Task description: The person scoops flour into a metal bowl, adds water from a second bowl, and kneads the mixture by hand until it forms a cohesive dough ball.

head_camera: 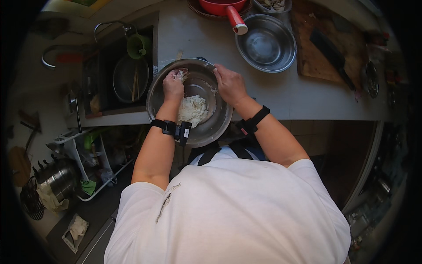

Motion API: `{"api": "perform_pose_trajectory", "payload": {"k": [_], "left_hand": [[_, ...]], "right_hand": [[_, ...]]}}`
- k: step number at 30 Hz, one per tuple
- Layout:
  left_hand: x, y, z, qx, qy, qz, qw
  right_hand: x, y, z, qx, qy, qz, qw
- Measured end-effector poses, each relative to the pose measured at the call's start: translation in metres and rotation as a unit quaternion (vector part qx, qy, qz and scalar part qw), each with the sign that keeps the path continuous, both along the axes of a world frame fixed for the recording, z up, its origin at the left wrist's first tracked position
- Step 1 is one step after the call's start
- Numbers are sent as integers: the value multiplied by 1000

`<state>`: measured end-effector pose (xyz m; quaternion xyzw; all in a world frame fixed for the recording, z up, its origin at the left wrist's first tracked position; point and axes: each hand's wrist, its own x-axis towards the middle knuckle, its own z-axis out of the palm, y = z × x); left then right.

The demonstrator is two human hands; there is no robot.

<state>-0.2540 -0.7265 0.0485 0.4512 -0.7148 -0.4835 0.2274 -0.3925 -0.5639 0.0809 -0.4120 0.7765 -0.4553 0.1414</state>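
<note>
A wide stainless steel bowl (211, 132) sits partly over the counter's front edge, close to my body. Inside it rests a rough, pale lump of dough (194, 110), with smaller smears stuck to the wall. My left hand (173, 85) reaches into the bowl at its far left side, fingers curled and coated with dough; whether they grip a piece is unclear. With the thumb at the rim, my right hand (230, 82) holds the bowl's right side. Black straps with small devices circle both wrists.
A second metal basin (266, 44) stands back right, below a red pan's handle (235, 18). Farther right, a cleaver (329, 52) lies on a wooden cutting board (308, 64). Left is a sink with a pan (123, 81), chopsticks (135, 82) and a green container (135, 46).
</note>
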Motion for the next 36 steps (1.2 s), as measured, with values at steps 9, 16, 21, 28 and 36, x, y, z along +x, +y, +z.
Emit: {"api": "perform_pose_trajectory", "payload": {"k": [9,16,21,28,36], "left_hand": [[-1,92,51,-80,-243,-475,842],[-23,69,75,-194,-269,-393,858],[3,86,56,-225,-294,-541,755],[16,77,45,-316,-213,-488,785],[31,88,45,-329,-210,-497,775]], "right_hand": [[2,-6,-4,-21,6,-3,1000],[2,-4,-1,-8,16,2,1000],[2,-3,1,19,13,1,1000],[1,-4,3,24,25,7,999],[0,-5,-1,14,27,10,999]]}}
